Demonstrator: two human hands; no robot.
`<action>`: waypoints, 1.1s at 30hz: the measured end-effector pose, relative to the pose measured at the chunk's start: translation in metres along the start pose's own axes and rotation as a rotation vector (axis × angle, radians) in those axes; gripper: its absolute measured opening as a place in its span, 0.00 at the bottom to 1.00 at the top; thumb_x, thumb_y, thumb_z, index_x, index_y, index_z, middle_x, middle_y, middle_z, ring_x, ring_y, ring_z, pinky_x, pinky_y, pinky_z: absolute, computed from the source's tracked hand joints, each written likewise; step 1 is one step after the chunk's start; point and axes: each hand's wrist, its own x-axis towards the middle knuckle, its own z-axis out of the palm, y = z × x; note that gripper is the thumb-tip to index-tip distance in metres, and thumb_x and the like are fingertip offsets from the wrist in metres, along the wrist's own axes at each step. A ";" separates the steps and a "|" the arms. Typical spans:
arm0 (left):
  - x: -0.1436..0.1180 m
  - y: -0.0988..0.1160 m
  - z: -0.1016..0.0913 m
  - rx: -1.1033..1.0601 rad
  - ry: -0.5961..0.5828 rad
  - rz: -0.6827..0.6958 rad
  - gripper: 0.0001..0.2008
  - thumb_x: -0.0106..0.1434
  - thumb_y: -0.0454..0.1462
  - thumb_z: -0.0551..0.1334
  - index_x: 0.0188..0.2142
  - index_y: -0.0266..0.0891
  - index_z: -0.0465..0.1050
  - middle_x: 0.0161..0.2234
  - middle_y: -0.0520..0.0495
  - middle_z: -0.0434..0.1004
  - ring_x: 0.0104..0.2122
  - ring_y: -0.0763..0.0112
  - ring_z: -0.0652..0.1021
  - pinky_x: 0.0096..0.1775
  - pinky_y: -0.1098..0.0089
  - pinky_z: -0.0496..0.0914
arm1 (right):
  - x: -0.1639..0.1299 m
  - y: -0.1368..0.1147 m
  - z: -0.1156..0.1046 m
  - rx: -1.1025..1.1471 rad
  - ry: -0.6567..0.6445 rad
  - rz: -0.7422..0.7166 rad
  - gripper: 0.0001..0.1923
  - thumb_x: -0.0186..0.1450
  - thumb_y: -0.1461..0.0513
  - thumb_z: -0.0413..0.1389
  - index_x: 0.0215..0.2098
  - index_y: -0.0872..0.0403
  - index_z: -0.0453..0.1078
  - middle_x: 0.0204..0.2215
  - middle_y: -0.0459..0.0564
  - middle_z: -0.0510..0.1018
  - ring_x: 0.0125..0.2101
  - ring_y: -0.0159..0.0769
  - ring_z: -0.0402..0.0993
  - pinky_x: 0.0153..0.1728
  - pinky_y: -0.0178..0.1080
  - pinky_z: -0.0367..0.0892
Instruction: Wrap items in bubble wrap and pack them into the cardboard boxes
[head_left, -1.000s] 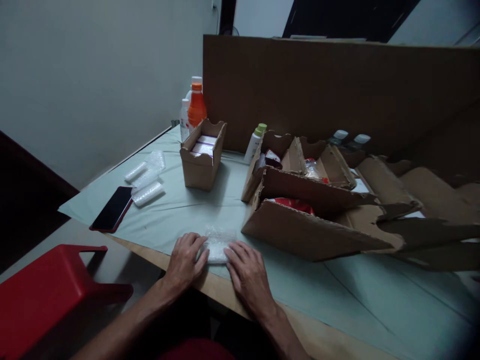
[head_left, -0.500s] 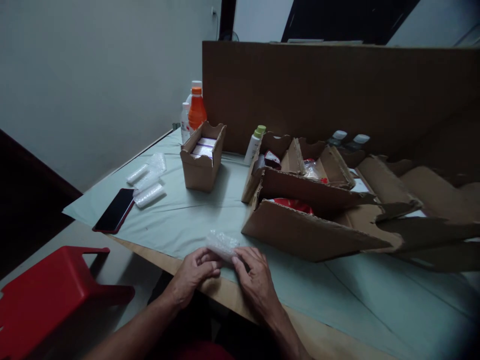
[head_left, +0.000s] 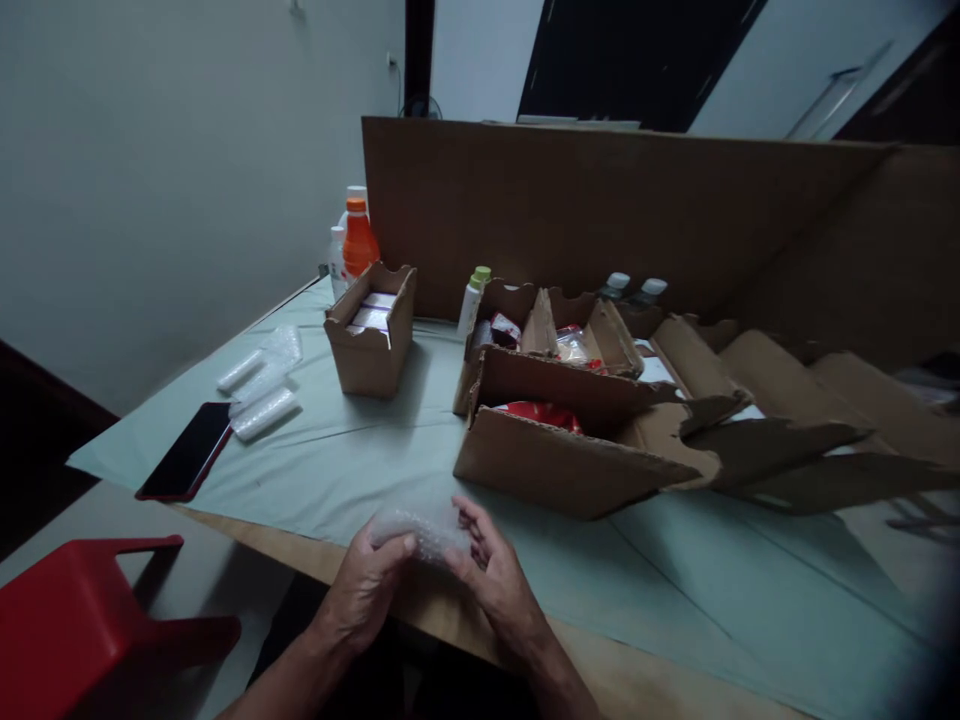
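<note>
Hands (head_left: pixel 424 575) around bubble-wrap bundle (head_left: pixel 420 527), torn cardboard box (head_left: pixel 570 465) just beyond

Open cloth (head_left: pixel 360 460) between small box (head_left: pixel 370 345) and large carton (head_left: pixel 570 465), phone (head_left: pixel 185 452) leftward.

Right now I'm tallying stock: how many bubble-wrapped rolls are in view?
4: one roll held in both hands, three rolls beside the phone. Boxes may hide more.
</note>
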 end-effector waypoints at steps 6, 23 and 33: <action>0.002 -0.014 -0.001 0.199 -0.078 0.033 0.22 0.53 0.44 0.74 0.44 0.38 0.74 0.36 0.48 0.81 0.37 0.64 0.79 0.42 0.67 0.72 | -0.005 -0.012 -0.008 0.034 0.045 0.071 0.17 0.61 0.49 0.62 0.35 0.54 0.75 0.27 0.45 0.74 0.30 0.34 0.71 0.32 0.34 0.68; 0.076 0.051 0.106 1.267 -0.230 1.156 0.14 0.55 0.26 0.62 0.40 0.41 0.75 0.67 0.39 0.59 0.67 0.48 0.60 0.63 0.45 0.60 | -0.020 -0.162 -0.191 -0.649 0.652 -0.282 0.20 0.54 0.42 0.66 0.34 0.47 0.80 0.29 0.50 0.83 0.28 0.37 0.77 0.27 0.35 0.71; 0.067 0.042 0.098 1.210 -0.281 1.193 0.15 0.53 0.23 0.59 0.36 0.40 0.74 0.67 0.37 0.57 0.68 0.47 0.58 0.63 0.45 0.62 | 0.059 -0.199 -0.202 -1.582 0.035 -0.128 0.06 0.60 0.58 0.62 0.32 0.50 0.80 0.31 0.52 0.83 0.33 0.42 0.78 0.34 0.43 0.66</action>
